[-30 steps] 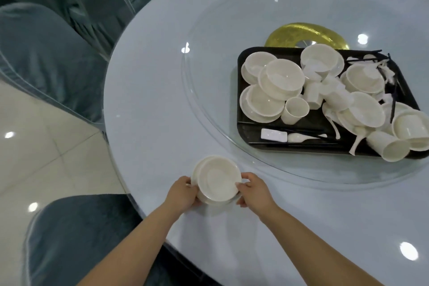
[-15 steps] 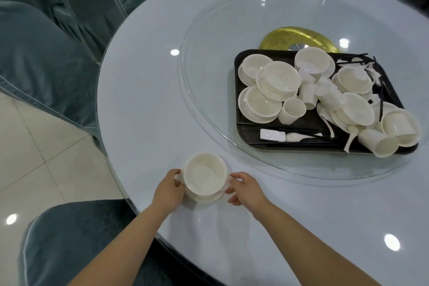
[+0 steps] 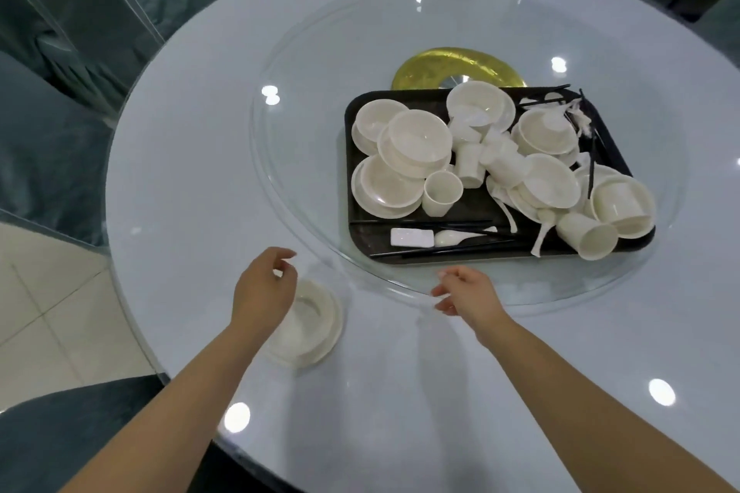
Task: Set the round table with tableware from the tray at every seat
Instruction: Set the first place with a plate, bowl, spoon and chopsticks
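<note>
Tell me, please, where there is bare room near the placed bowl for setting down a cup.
Bare tabletop lies right of the bowl, between the left hand and right hand, short of the glass turntable. The tray is crowded.

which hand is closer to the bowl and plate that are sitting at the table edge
Left. The left hand hovers right over the bowl and plate, covering their left side, fingers loosely curled. The right hand is off to their right, near the glass turntable rim.
</note>
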Motion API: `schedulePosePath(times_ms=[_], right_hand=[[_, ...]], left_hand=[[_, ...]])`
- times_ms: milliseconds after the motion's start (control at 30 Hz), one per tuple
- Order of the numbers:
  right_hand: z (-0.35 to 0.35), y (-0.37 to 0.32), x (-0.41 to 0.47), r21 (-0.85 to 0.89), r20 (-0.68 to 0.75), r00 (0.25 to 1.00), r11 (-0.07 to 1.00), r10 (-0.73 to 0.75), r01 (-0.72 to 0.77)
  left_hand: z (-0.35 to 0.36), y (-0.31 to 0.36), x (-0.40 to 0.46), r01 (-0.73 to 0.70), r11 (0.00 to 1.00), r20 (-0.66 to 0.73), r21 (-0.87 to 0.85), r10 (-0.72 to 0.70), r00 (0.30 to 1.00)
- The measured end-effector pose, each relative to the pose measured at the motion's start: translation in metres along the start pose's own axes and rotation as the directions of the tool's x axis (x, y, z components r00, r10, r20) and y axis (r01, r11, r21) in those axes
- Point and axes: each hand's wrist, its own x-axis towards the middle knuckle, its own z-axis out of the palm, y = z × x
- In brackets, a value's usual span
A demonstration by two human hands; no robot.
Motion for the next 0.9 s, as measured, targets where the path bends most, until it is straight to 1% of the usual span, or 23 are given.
schedulePosePath(times_ms=[100,200,267,333,467,500,567,767,900], right_hand=[[-0.030,-0.001,0.018,-0.068,-0.078,0.994,0.995,-0.081,0.076],[-0.051,-0.007,0.034,-0.245,-0.088,0.978,0.956,-0.190,0.163],[-0.063,-0.013,0.043,-0.417,-0.056,0.970,0.888,-0.237,0.193],[-0.070,-0.019,0.051,-0.561,0.000,0.967,0.801,-0.254,0.210],[-0.076,-0.027,0.066,-0.740,0.115,0.968,0.630,-0.224,0.234],[-0.077,-0.029,0.068,-0.766,0.135,0.967,0.597,-0.216,0.241],[-0.077,-0.032,0.074,-0.786,0.173,0.966,0.565,-0.191,0.252],[-0.078,-0.040,0.085,-0.814,0.246,0.963,0.516,-0.108,0.266],[-0.079,-0.041,0.086,-0.818,0.260,0.961,0.506,-0.097,0.272]], left_hand=[[0.029,0.035,-0.001,-0.051,0.999,0.134,-0.009,0.052,0.990],[0.061,0.059,-0.003,-0.092,0.996,0.217,0.019,0.086,0.972],[0.081,0.069,-0.004,-0.109,0.994,0.246,0.034,0.097,0.964],[0.096,0.076,-0.004,-0.115,0.992,0.274,0.047,0.098,0.957],[0.121,0.087,-0.001,-0.109,0.992,0.322,0.066,0.082,0.943],[0.125,0.089,0.000,-0.104,0.992,0.331,0.074,0.073,0.941],[0.131,0.092,0.003,-0.098,0.990,0.352,0.098,0.058,0.934],[0.140,0.095,0.009,-0.138,0.970,0.362,0.199,0.058,0.931],[0.142,0.099,0.011,-0.188,0.940,0.369,0.287,0.072,0.927]])
